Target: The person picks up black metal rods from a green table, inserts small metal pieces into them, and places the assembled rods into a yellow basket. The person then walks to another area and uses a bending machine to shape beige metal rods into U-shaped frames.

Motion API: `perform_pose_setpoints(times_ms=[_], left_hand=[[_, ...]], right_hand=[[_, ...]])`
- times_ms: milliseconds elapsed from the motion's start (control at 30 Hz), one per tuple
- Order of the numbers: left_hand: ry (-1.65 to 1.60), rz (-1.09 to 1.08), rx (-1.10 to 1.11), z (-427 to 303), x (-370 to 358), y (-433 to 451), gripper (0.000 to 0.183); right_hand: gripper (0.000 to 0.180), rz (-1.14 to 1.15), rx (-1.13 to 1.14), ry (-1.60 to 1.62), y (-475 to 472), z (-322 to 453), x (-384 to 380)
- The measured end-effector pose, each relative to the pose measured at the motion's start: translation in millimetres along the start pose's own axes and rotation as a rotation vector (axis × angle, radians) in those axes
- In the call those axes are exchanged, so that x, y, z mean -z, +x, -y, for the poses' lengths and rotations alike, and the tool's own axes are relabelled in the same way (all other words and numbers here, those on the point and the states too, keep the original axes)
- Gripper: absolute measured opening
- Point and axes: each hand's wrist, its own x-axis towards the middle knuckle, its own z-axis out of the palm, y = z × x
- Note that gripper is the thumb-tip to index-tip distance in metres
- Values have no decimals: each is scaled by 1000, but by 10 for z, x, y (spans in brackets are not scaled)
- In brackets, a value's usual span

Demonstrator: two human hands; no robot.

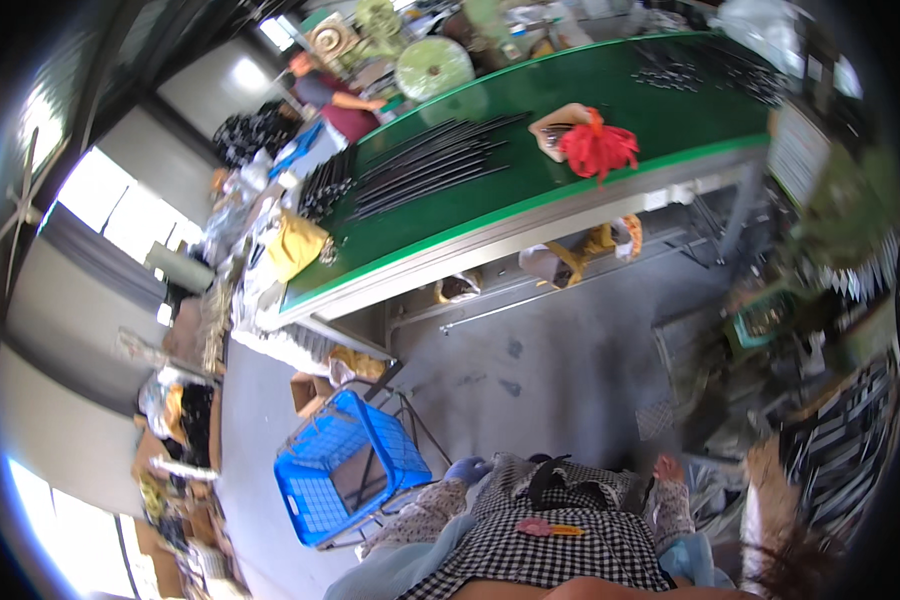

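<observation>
My left hand (466, 471), in a bluish glove, hangs at my side close to a blue plastic basket (407, 450). The basket sits on a metal stand, with a brown flat piece visible in its bottom. My right hand (667, 469) is low on my other side, beside my checked apron (495, 536), nearest to the machine area. Neither hand visibly holds anything, but both are too small and blurred to tell how the fingers lie. Ahead stands a long green-topped table (412, 236) bearing black rods (427, 165) and a red bundle of strips (600, 148).
A person (337, 105) stands beyond the table near a green machine (435, 67). Open sacks (555, 262) rest on its lower shelf. To my right are a machine with a teal tray (765, 316) and stacked metal strips (847, 450). A cardboard box (309, 393) sits behind the basket.
</observation>
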Motion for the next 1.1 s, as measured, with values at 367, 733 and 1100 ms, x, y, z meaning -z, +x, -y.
perform_pose_setpoints(times_ms=[367, 733, 1100], left_hand=[[-564, -304, 459, 1129, 206, 778, 40], [-561, -745, -270, 239, 3296, 3821, 32], [-386, -747, -251, 43, 4884, 5041, 37]], right_hand=[[25, 350, 328, -303, 1858, 3556, -2548], [27, 396, 763, -693, 1772, 5592, -4853], [28, 604, 532, -293, 2487, 6680, -6687]])
